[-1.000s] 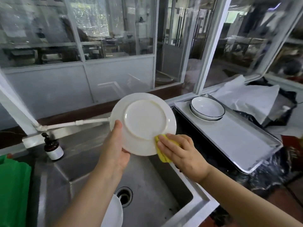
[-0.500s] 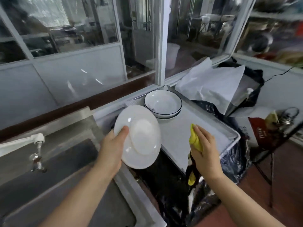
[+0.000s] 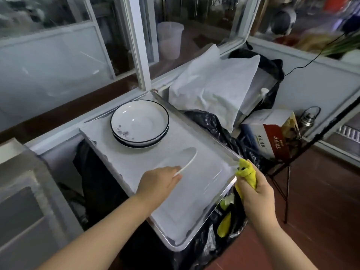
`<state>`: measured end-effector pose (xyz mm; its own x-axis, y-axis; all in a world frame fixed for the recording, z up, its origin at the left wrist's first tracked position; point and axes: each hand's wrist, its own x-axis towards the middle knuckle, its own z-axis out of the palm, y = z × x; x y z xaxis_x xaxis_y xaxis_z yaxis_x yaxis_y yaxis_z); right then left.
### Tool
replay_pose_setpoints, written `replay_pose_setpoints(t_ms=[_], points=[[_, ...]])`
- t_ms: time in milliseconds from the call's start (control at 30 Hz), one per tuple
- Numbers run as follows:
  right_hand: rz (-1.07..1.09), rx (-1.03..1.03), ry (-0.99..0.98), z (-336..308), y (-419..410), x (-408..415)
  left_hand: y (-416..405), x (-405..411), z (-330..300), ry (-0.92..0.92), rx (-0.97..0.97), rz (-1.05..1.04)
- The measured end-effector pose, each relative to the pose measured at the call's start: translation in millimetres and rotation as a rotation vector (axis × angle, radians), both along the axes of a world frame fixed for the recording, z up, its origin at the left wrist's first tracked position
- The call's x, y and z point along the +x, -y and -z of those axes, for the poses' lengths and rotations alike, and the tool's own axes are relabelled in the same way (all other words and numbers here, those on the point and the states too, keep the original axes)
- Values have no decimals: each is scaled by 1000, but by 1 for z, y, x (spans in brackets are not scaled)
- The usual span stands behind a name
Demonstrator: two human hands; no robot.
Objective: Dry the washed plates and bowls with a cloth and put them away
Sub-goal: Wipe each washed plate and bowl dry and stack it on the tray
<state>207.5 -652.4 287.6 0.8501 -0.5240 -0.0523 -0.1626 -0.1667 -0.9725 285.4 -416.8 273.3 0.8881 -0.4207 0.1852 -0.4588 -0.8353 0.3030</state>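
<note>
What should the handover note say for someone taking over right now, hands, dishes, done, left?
Left hand: holds the white plate by its near rim, low over the metal tray, seen almost edge-on; cannot tell if it touches.
Right hand: grips the yellow cloth beside the tray's right edge.
Blue-rimmed bowls: stacked at the tray's far end.
Done: bowls put on the tray.
Left: set the plate down and let go; whether other dishes remain is out of view.
</note>
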Motion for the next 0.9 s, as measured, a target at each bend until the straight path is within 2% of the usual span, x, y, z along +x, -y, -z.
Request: replay_pose_setpoints(t_ms=[133,367,500,700,767,900], points=[[39,31,4,10,13,9,24,19,19,135,203,126],[35,15,-12,19,22,24,44,29,56,136,420,191],[33,15,-26,23,20,29,53,26,72,6,509,193],[22,46,-47,24,16,32,55,21,79,-189,446,129],[11,50,-45,23,11,32,54,21,83,-258,486,141],[-32,50,-50,17,-5,35,46,17,74,-330,432,168]])
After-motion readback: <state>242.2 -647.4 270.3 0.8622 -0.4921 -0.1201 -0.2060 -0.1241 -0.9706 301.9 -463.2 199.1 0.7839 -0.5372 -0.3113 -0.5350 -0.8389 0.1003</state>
